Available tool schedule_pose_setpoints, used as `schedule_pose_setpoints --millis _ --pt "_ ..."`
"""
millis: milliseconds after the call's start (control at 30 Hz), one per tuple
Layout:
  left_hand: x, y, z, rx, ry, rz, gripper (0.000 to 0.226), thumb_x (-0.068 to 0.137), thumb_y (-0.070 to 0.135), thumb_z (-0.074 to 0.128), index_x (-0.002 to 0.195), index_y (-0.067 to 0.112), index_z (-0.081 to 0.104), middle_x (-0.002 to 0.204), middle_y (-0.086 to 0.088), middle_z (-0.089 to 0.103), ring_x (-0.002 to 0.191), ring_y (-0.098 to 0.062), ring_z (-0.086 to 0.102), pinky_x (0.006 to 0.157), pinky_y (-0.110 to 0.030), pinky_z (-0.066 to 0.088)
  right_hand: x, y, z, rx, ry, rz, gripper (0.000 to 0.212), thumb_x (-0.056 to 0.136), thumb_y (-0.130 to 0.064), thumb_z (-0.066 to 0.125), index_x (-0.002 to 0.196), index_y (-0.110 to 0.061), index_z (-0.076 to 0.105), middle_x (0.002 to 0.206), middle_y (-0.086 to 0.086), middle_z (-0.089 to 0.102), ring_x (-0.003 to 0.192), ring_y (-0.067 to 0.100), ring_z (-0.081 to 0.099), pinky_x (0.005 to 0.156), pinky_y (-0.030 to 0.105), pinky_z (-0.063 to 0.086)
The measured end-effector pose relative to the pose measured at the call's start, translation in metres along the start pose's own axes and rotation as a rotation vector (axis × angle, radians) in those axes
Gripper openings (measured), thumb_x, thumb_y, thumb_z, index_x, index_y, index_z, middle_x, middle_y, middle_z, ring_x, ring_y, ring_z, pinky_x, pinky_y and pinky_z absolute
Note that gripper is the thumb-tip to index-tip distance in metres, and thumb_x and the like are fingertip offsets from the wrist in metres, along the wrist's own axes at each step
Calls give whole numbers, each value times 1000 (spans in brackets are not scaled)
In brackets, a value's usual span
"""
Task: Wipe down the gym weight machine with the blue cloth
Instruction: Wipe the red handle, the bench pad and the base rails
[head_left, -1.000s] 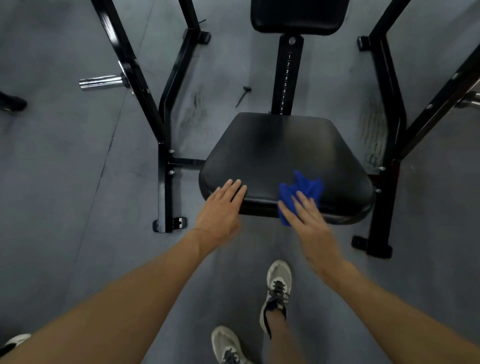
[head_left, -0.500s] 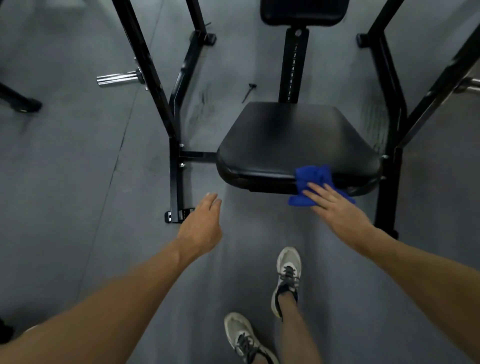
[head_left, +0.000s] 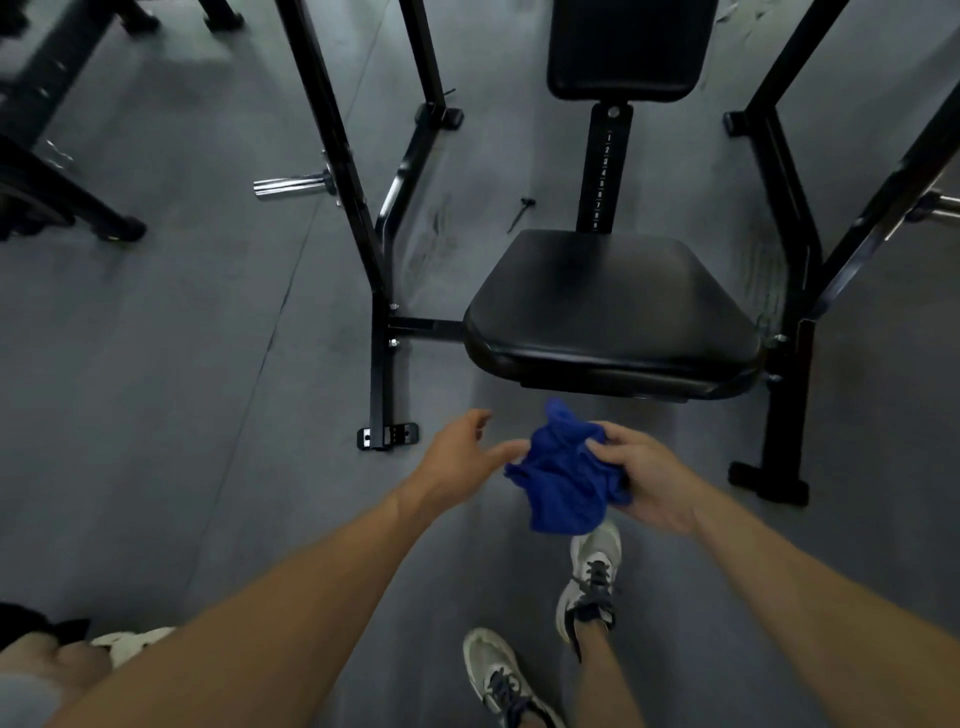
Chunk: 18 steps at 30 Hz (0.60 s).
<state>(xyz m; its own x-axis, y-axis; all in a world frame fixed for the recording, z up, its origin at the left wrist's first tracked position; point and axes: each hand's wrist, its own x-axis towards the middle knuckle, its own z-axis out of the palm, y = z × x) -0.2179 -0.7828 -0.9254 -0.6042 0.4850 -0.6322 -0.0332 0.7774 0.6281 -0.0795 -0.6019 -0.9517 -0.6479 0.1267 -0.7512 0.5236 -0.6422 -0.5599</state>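
Writing: the seat post (head_left: 602, 176) carries a column of white numerals running downward from 1; the lower ones are too small to read with certainty.
Blue cloth (head_left: 563, 475): deep blue, crumpled into loose folds, one peak sticking up toward the seat and one corner hanging down; it is held in the air just in front of the seat's front edge, clear of the padding.
Right grip: the right hand (head_left: 647, 475) grasps the cloth, thumb and curled fingers bunching its right side; most of the fabric spills out to the left of the hand.
Left grip: the left hand (head_left: 460, 457) is released, fingers loosely spread, fingertips at the cloth's left edge; whether they touch it I cannot tell.
Seat (head_left: 613, 306): black padded cushion with a glossy front rim.
Backrest (head_left: 628, 47): black pad beyond the seat, on top of the post.
Frame (head_left: 382, 332): black steel uprights on both sides of the seat.
Peg (head_left: 291, 184): chrome bar sticking out of the frame, left of the seat.
Floor (head_left: 182, 364): grey, under the seat.
Shoes (head_left: 592, 582): pale trainers with dark laces, nearer than the seat.
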Motion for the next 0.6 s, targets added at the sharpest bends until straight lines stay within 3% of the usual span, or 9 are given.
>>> schedule_pose_setpoints --millis 67,133,200,333,433,500,533,600 --pt "-10 -2 -8 -278 0 -106 93 81 50 78 155 14 35 154 -4 44 136 -20 48 110 -42 47 -8 -7 23 122 -144 69 34 98 -9 48 130 -3 61 129 23 62 112 35 63 105 48 45" --pt "-19 -4 -19 -493 -52 -206 89 77 52 78 148 11 43 142 -4 55 126 -21 57 102 -45 54 -15 -13 41 217 -218 110 35 98 -14 45 124 -5 67 127 22 64 107 34 66 97 45 54" --pt "-26 -8 -27 -635 -143 -248 66 80 44 79 132 8 58 125 -7 69 116 -24 66 95 -44 58 -18 -17 58 227 -255 141 38 98 -23 44 123 -6 67 124 20 66 102 33 69 89 42 58" --pt "-33 -17 -36 -757 -186 -234 33 85 14 80 114 3 69 111 -9 76 107 -26 71 89 -36 60 -15 -25 76 44 -245 157 52 98 -45 50 127 -5 66 125 18 67 106 32 67 98 43 51" --pt "-35 -24 -43 -801 -129 -226 31 88 4 75 118 0 68 113 -12 75 105 -26 72 90 -36 59 -5 -28 82 -216 -148 102 37 94 -32 64 121 -7 69 116 15 72 107 31 69 104 48 50" --pt "-36 -30 -48 -850 -83 -236 31 88 0 73 118 0 66 117 -15 73 106 -29 72 93 -40 59 3 -30 81 -317 -55 26 22 91 -12 65 111 -9 72 106 13 75 100 30 72 96 47 55" --pt "-38 -33 -51 -880 -66 -241 29 89 -1 72 116 0 65 117 -16 73 105 -30 72 91 -41 59 6 -32 81 -336 -4 -3 16 88 -7 62 99 -9 74 97 13 76 92 30 72 86 44 58" --pt "-42 -35 -56 -921 -45 -243 22 90 -2 69 112 2 64 115 -17 72 101 -29 73 86 -39 61 8 -37 82 -339 105 -51 17 81 -4 55 68 -12 62 70 8 64 70 25 60 63 35 49"
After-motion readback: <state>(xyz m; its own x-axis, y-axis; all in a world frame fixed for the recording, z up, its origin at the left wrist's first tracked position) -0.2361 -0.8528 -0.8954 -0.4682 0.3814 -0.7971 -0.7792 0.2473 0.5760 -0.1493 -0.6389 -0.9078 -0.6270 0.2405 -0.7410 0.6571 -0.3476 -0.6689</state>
